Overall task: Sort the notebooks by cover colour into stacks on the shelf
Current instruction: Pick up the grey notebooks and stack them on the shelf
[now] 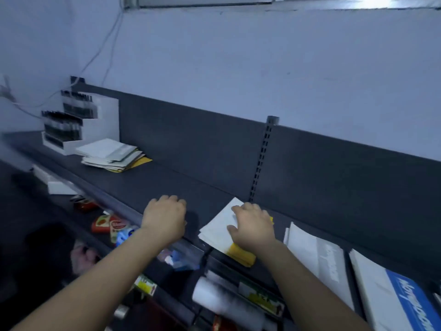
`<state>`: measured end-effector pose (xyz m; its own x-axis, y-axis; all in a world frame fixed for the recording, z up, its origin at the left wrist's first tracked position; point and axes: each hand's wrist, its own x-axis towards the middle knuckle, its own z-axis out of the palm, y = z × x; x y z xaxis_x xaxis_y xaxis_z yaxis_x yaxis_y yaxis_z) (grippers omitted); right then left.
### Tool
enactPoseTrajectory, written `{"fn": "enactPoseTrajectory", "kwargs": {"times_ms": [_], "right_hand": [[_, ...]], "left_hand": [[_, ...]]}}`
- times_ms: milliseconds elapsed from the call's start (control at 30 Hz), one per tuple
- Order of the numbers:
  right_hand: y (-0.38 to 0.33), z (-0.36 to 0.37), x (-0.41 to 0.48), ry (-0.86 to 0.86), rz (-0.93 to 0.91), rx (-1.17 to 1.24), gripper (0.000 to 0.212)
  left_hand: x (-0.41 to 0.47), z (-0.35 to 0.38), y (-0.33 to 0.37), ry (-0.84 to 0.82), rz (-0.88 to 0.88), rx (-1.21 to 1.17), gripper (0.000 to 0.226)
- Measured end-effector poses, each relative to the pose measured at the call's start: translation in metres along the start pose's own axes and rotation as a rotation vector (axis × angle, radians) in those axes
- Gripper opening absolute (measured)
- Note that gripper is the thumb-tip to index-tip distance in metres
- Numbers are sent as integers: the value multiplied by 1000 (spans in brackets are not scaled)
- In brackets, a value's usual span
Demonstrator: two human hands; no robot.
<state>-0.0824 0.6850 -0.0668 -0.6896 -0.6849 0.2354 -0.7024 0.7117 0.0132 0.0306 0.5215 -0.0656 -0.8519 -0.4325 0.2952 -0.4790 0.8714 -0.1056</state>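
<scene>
A small stack of notebooks lies near the front of the dark shelf (pixel 214 173): a white-covered notebook (pixel 218 226) on top of yellow ones (pixel 241 255). My right hand (pixel 253 226) rests flat on the white cover, fingers spread. My left hand (pixel 165 216) hovers over the bare shelf just to the left, fingers curled, holding nothing. Farther left along the shelf sits a loose pile of white and yellow notebooks (pixel 112 155).
A white tiered display of dark pens (pixel 71 123) stands at the shelf's far left. White books (pixel 317 256) and a blue-and-white one (pixel 401 299) lie to the right. Lower shelves hold colourful packets (pixel 109 225) and a white roll (pixel 222 299). A slotted upright (pixel 262 158) divides the back panel.
</scene>
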Motion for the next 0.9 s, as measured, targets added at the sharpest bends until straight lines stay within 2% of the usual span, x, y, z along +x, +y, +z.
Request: {"fn": "enactPoseTrajectory", "kwargs": {"times_ms": [467,900], "right_hand": [[-207,30,123,-28,-158,34,46],[-289,66,246,-54,-219,59,48]], "left_hand": [[21,30,-223,-17,-158,41,33],[96,75,-327,-42,-242,29,30]]}}
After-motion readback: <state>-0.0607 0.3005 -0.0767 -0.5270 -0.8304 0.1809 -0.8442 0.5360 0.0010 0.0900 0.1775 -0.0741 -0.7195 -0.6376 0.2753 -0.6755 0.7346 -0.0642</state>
